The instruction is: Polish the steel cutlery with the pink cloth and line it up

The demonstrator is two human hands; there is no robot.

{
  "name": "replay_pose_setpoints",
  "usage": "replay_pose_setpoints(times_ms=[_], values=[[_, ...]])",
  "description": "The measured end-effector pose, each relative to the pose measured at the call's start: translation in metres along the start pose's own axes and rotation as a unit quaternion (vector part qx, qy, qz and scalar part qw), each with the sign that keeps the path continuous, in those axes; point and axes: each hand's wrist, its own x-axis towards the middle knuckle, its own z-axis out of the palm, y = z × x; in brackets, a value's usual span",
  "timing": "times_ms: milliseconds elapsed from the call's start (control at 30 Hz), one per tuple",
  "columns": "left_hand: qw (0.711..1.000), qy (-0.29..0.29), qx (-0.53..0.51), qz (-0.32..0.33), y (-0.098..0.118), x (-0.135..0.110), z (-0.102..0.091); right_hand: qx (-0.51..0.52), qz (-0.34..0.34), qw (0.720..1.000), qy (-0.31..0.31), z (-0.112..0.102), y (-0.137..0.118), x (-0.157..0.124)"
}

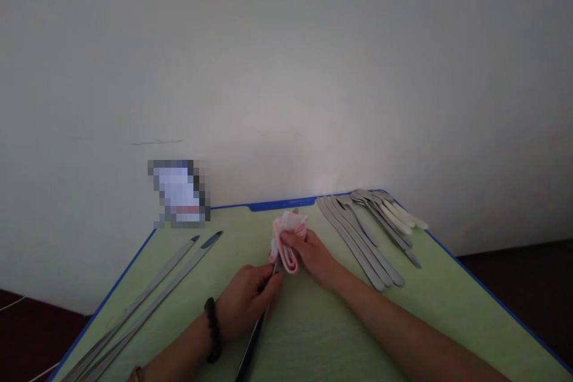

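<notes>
My left hand (246, 298), with a dark beaded bracelet on its wrist, is closed around a metal table knife (254, 340). The knife's handle end runs down toward the bottom of the view. My right hand (313, 253) pinches a folded pink and white cloth (286, 239) against the upper part of the knife. Most of the blade is hidden by the cloth; a bit of its tip shows just above it. Both hands are close together over the middle of the table.
On the left of the green table (179, 316) lie two long knives (161, 292). At right, several knives (358, 250) lie side by side, beside a pile of forks and spoons (385, 221), some white-handled. A blurred-out phone-like device (179, 191) leans on the wall (286, 71).
</notes>
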Motion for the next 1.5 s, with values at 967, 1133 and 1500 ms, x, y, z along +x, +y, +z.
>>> replay_pose_setpoints(times_ms=[967, 1133, 1500], values=[[0.999, -0.017, 0.014, 0.031, 0.004, -0.005, 0.003, 0.111, -0.053, 0.983, 0.14, -0.005, 0.005, 0.01], [0.999, -0.002, 0.024, 0.041, 0.004, -0.005, 0.005, 0.119, -0.068, 0.98, 0.144, -0.006, 0.007, 0.011], [0.999, 0.006, -0.025, 0.038, -0.002, -0.003, 0.006, 0.058, -0.05, 0.994, 0.074, -0.008, 0.009, 0.011]])
